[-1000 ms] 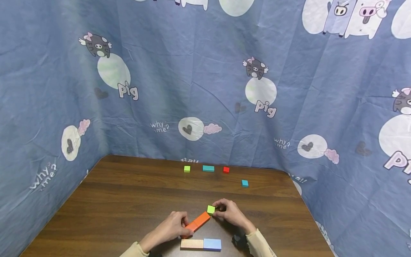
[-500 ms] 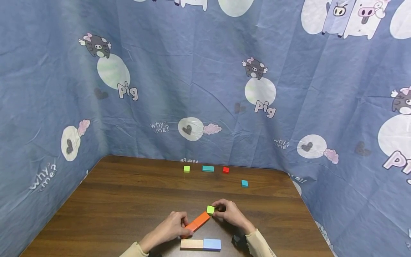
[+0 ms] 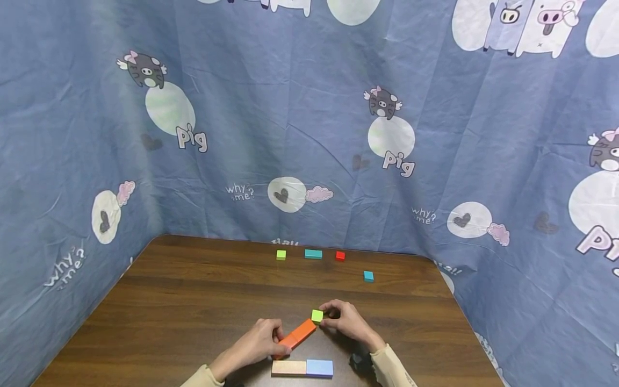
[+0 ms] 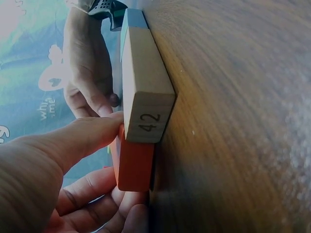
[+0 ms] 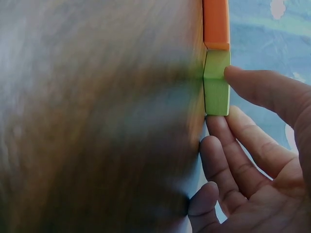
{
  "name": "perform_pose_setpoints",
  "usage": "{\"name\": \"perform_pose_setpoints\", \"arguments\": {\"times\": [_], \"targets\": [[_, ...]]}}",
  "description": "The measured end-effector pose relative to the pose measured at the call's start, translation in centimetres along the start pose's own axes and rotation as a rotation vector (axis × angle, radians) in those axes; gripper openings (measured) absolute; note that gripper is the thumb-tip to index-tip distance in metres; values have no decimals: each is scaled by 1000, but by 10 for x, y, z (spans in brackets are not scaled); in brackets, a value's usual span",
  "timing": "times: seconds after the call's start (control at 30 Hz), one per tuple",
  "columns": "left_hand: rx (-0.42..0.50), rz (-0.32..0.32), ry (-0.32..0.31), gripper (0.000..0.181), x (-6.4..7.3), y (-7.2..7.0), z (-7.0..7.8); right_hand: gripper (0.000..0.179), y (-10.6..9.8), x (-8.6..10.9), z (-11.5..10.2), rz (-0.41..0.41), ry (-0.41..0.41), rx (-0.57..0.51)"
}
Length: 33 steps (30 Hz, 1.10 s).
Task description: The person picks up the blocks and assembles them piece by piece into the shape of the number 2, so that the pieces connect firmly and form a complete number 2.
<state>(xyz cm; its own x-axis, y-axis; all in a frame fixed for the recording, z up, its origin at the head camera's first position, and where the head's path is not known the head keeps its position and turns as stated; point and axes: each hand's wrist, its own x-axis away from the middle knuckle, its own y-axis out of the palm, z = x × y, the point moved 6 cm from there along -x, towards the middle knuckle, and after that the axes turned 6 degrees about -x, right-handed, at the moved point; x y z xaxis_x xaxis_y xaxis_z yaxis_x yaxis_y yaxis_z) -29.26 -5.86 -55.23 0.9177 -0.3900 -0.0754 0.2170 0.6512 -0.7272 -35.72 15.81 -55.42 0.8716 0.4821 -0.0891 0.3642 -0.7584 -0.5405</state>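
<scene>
Left fingers [image 3: 276,323]: we're gripping orange blocks [image 3: 301,332]; right fingers [image 3: 331,305]: we're pinching green cube [image 3: 317,315] at their far end.

Two orange blocks [image 3: 304,330], plain and smooth-sided, lie flat on the bench [image 3: 193,301], end to end with a thin seam between them. Their row runs at a slant, the near end to the left, pinched by the left hand [image 3: 258,339]. A small lime-green block [image 3: 317,316], cube-like, sits at the row's far end between the right hand's [image 3: 349,321] thumb and fingers; it seems to meet the orange end, though any fine gap is hard to judge.
</scene>
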Motion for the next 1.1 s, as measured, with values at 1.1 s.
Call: {"name": "perform_pose_setpoints", "arguments": {"times": [1.1], "targets": [[2, -1, -5, 29, -1, 0, -1, 30, -33, 14, 3, 108, 11, -52]]}}
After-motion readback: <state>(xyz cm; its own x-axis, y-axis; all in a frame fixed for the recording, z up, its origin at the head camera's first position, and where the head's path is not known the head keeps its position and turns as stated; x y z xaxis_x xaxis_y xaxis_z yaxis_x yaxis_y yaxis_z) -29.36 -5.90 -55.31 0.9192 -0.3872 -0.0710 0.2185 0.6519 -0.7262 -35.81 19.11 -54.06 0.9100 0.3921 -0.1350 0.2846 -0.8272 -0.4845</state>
